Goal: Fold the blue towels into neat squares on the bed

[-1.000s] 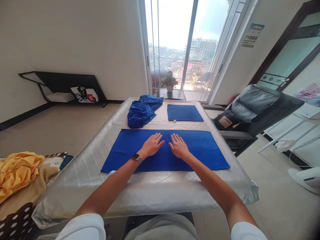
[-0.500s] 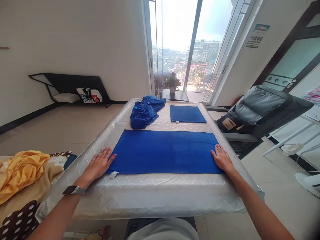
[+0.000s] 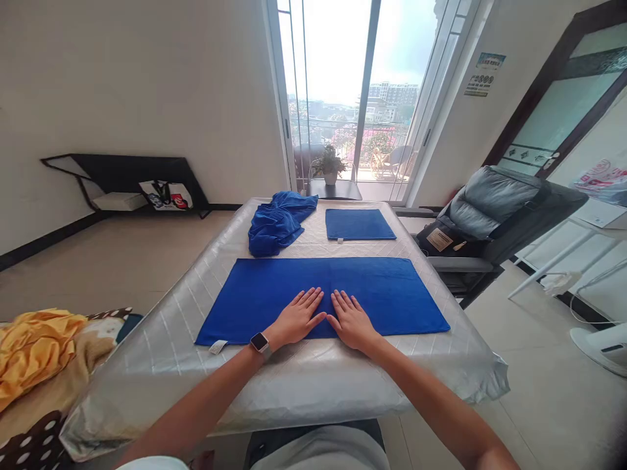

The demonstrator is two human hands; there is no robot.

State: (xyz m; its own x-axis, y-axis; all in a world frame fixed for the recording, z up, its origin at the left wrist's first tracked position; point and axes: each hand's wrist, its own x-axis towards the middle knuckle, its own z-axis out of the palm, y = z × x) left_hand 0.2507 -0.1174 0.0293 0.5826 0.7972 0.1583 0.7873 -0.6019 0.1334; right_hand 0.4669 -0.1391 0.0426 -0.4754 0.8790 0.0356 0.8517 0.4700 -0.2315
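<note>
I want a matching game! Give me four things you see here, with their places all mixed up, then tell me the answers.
Things
1. Wide blue cloth
2. Bunched-up blue cloth
3. Small flat blue cloth
4. Watch

Places
A. Far right of the table
B. On the left wrist
C. Under the left hand and right hand
D. Far left of the table

Right pairs: 1-C, 2-D, 3-A, 4-B

Bare hands (image 3: 296,318), square dark-faced watch (image 3: 259,341), grey band (image 3: 267,353), white sleeve (image 3: 154,463), pale grey clothing (image 3: 321,450)
</note>
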